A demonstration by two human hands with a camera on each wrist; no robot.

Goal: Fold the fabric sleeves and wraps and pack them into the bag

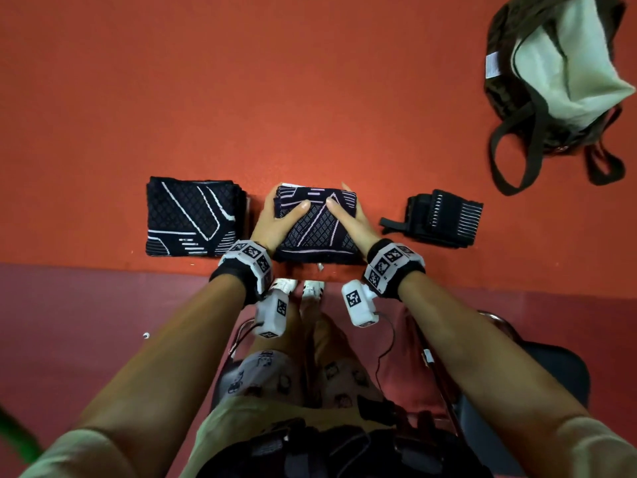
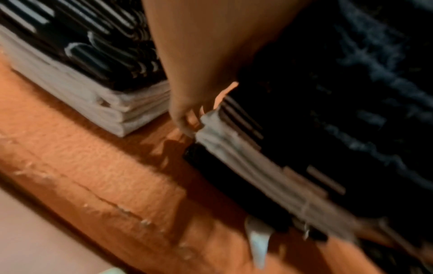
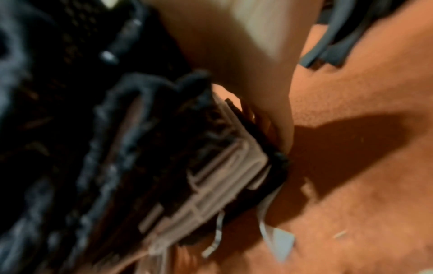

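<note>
Orange felt covers the worktop (image 1: 310, 81) before us, its near edge running just past our knees. We see, nearest that edge and about midway along it, a folded dark stack with pale lines (image 1: 315, 229), and both hands clasp it from either side. Our left hand (image 1: 275, 222) wraps its left end, thumb laid across the top and fingers tucked down along the side; the left wrist view shows fingertips (image 2: 187, 122) at the stack's pale layered edge. Our right hand (image 1: 351, 219) mirrors it on the right end, thumb on top, fingers curled round the side and far corner. Whether the stack rests on the felt or is raised a little, we cannot tell.

Just beside it to the left lies a second folded stack (image 1: 193, 215), flat and square to the near edge. To the right, a little apart, sits a smaller black folded wrap (image 1: 444, 217) with fine white stripes and a strap end poking toward the hands.

Well beyond, at the far right corner, the dark bag (image 1: 551, 84) lies open, its pale lining showing and its handles (image 1: 517, 150) trailing toward us.
</note>
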